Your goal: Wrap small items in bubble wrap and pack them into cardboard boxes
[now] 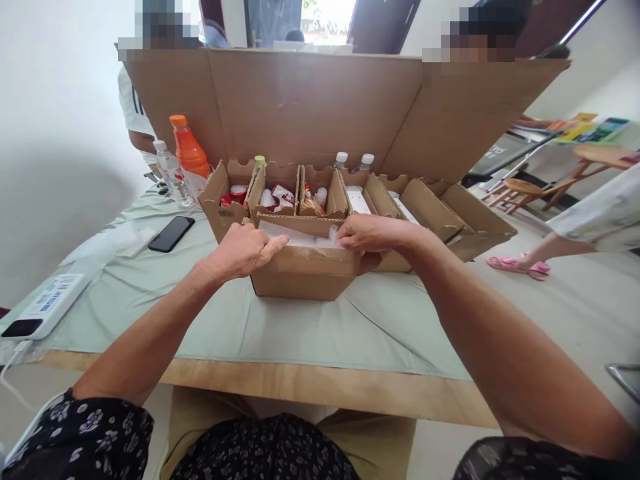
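Note:
A small open cardboard box (305, 283) stands near me on the cloth-covered table, with a clear plastic bag (300, 235) showing in its top. My left hand (245, 250) is closed over the box's left rim, its thumb lying along the plastic. At the right rim, my right hand (373, 233) has curled fingers pinching the plastic; its fingertips are partly hidden. Directly behind is a row of cardboard compartments (275, 172). Red and white packets (284, 196) and a white box (358, 200) sit in some of them.
A tall cardboard panel (310, 100) rises behind the compartments. To the left are an orange bottle (191, 150), a clear bottle (173, 175), a black phone (171, 233) and a white device (47, 307) with a cable. People are beyond the panel and at right, near wooden stools (523, 187).

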